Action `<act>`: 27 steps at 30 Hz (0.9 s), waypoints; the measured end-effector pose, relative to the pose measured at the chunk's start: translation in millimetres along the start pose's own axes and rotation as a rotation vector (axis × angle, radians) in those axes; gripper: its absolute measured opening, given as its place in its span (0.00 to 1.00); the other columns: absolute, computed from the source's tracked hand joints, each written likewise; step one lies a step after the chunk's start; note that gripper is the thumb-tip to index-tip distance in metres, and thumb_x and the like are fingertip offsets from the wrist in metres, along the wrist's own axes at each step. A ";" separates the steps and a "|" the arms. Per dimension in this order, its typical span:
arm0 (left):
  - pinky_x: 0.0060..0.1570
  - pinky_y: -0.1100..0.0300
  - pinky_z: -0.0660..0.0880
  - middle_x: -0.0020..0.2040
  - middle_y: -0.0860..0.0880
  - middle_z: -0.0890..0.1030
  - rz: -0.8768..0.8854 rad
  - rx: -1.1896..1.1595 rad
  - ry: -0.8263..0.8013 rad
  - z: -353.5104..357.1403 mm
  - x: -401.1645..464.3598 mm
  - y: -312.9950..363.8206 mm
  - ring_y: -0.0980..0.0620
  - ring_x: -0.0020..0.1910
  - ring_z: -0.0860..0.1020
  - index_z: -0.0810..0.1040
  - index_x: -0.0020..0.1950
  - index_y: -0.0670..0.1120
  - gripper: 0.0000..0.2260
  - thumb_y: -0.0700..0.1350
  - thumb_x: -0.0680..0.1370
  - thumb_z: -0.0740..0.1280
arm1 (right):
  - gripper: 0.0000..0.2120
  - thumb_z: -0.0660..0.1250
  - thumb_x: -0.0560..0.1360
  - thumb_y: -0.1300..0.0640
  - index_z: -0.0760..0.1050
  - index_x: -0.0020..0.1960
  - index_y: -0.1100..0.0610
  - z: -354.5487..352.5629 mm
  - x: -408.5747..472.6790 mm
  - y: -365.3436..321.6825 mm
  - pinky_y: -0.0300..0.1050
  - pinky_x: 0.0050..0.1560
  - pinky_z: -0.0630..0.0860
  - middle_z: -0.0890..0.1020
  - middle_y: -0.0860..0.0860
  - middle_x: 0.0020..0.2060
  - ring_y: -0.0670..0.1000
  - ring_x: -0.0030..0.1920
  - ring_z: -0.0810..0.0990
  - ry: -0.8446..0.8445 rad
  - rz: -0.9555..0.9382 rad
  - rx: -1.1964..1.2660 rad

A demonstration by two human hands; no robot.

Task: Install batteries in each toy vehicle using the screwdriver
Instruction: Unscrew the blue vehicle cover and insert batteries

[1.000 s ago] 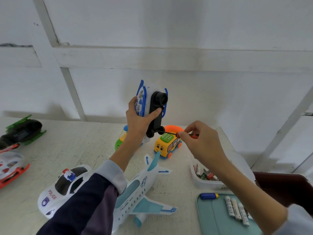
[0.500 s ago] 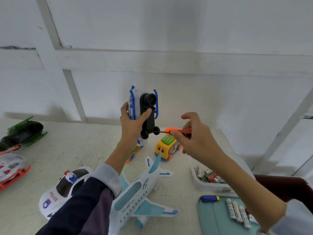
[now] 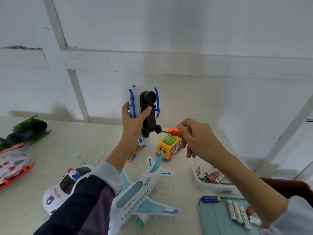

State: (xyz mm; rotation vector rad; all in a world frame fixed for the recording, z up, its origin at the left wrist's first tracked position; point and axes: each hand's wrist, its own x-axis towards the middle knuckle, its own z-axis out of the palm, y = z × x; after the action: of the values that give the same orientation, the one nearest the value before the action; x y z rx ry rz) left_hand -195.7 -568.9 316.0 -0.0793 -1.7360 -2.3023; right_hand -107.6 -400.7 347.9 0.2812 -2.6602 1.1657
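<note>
Left hand (image 3: 133,126) grips a white-and-blue toy (image 3: 144,112) upright above the worktop (image 3: 71,150), black underside turned toward the right hand, thumb pressed on that underside. Right hand (image 3: 196,138) pinches the red handle of the screwdriver (image 3: 171,132); shaft runs level toward the toy, tip at its lower end near the small black wheels. Cannot tell whether the tip is seated in a screw

Step judged: working the battery-cover screw on the held toy

To do it well:
- seat the tip fully before turning; line the shaft square to the underside, not slanted
- push along the shaft while twisting, left thumb bracing against the push so the toy does not rock
- turn with the fingertips, small turns, wrist steady
- keep the toy over the worktop so a freed screw drops where it can be found

Loose batteries (image 3: 237,212) lie on a teal tray (image 3: 213,221) below the right forearm; more sit in a white tub (image 3: 215,188) just beyond it. Plane (image 3: 140,192) and police car (image 3: 55,192) lie under the left forearm
</note>
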 end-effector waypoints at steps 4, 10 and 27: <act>0.38 0.62 0.81 0.50 0.53 0.76 -0.004 -0.005 0.007 1.0 -2.1 0.9 0.57 0.46 0.79 0.64 0.66 0.52 0.24 0.42 0.75 0.71 | 0.15 0.67 0.73 0.64 0.69 0.56 0.51 -2.8 -2.3 0.5 0.35 0.37 0.72 0.75 0.49 0.38 0.43 0.32 0.73 0.031 -0.169 -0.141; 0.43 0.58 0.82 0.51 0.53 0.76 0.033 0.026 -0.007 2.6 -3.7 3.0 0.57 0.45 0.80 0.64 0.64 0.53 0.23 0.42 0.74 0.71 | 0.14 0.65 0.76 0.55 0.73 0.60 0.55 0.4 -1.1 1.0 0.39 0.45 0.76 0.75 0.46 0.38 0.47 0.39 0.76 0.062 -0.131 -0.197; 0.38 0.67 0.78 0.53 0.52 0.75 0.091 0.052 0.016 7.7 -7.9 -0.7 0.59 0.45 0.79 0.64 0.64 0.53 0.26 0.42 0.73 0.73 | 0.11 0.58 0.80 0.53 0.73 0.58 0.56 -2.1 -5.1 1.6 0.35 0.28 0.72 0.79 0.49 0.35 0.43 0.25 0.76 -0.054 -0.031 -0.161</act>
State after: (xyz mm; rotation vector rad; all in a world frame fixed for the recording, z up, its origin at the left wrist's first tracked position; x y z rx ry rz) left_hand -189.0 -560.1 316.0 -0.1274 -1.7462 -2.1865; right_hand -102.8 -397.7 346.7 0.3281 -2.7657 0.9410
